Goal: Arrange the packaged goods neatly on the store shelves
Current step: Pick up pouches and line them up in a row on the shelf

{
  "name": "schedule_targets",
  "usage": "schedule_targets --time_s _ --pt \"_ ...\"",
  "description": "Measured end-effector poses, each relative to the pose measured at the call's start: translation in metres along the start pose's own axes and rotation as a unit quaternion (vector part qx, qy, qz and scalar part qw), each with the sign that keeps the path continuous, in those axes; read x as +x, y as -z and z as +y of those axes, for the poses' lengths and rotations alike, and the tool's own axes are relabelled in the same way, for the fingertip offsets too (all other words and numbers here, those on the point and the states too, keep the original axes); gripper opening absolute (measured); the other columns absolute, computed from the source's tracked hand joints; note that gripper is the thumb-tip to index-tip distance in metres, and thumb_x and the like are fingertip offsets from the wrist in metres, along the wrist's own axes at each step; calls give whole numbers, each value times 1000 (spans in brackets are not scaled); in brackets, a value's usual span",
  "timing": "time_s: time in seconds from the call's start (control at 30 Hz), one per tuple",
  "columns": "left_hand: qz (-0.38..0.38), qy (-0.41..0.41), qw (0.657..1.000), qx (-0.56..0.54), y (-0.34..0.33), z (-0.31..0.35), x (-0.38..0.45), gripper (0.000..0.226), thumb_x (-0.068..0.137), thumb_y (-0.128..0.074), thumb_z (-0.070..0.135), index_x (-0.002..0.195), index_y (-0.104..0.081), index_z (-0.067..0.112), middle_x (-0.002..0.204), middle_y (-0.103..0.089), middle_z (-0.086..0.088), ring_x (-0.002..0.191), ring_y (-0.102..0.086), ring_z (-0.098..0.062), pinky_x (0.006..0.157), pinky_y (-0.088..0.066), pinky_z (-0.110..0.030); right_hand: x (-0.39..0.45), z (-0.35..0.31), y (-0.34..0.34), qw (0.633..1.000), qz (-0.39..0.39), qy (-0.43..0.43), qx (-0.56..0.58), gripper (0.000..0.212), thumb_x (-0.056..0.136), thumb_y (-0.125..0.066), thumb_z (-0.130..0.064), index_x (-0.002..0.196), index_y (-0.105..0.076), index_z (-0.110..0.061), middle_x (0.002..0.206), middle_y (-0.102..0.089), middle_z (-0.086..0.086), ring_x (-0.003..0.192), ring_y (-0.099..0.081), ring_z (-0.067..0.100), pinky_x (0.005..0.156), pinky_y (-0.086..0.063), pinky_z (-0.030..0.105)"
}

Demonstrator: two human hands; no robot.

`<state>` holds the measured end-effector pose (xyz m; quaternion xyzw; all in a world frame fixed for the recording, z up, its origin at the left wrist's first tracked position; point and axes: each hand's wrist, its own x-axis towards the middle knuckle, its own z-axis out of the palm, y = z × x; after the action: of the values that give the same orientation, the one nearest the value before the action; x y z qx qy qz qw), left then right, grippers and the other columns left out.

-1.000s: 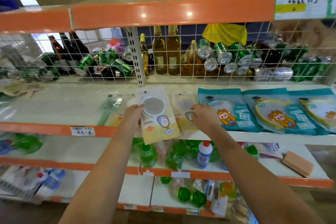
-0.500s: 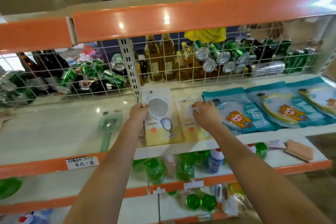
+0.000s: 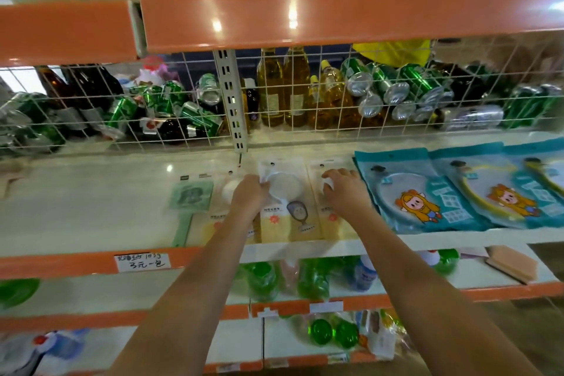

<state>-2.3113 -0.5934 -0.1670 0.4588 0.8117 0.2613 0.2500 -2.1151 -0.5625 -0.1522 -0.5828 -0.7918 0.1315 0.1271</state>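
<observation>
Orange trim is running along the front lip of the white shelf (image 3: pixel 91 210), and everything below is placed against that shelf. Nearest you, beneath it, green bottles (image 3: pixel 314 281) are lying on the lower tier, and a peach-coloured sponge block (image 3: pixel 512 262) is sitting toward that tier's right end. A handwritten price tag (image 3: pixel 142 262) is hanging on the shelf's orange lip, left of your arms.

You are reaching both arms over the lip. Your left hand (image 3: pixel 248 197) is gripping the left edge of a yellow-and-white packet (image 3: pixel 290 217), fingers curled on it beside its round clear window; the packet is lying flat on the shelf near the front, at the middle. Your right hand (image 3: pixel 345 189) is resting on a second matching packet (image 3: pixel 331 220) just to the right, fingers bent down onto its upper part and pinching there. A third similar packet (image 3: pixel 219 217) is partly hiding under your left wrist, and a green packet (image 3: pixel 190 198) is lying further left.

To the right on the shelf, teal cartoon packets (image 3: pixel 427 189) are overlapping in a row. Behind the shelf, a white wire grid (image 3: pixel 335 101) is holding back green cans (image 3: pixel 393 88), dark bottles (image 3: pixel 91 91) and yellow oil bottles (image 3: pixel 283 85).
</observation>
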Motion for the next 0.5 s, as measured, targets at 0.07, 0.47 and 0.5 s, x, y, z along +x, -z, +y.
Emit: schedule_targets --time_s 0.07,0.47,0.5 --pt "12 -14 999 42 -2 0 -2 35 99 -42 28 120 -57 4 117 -60 -14 107 -57 -30 76 -38 -30 1 0 1 1000 -7 5 -3 38 96 -42 -25 133 -47 -20 137 -46 6 127 -37 26 104 -35 38" --pt "22 -44 974 222 -10 1 -7 39 102 -33 32 131 -46 9 128 -43 -18 117 -47 -34 91 -42 -41 2 14 1 1000 -22 5 3 37 94 -43 -22 131 -50 -19 133 -50 6 124 -39 25 101 -33 35" --pt "23 -43 972 230 -10 1 -7 39 103 -33 32 131 -45 9 128 -42 -18 118 -47 -34 91 -42 -42 2 15 2 1000 -25 6 2 37 94 -43 -21 131 -50 -19 134 -50 7 125 -39 25 101 -33 35"
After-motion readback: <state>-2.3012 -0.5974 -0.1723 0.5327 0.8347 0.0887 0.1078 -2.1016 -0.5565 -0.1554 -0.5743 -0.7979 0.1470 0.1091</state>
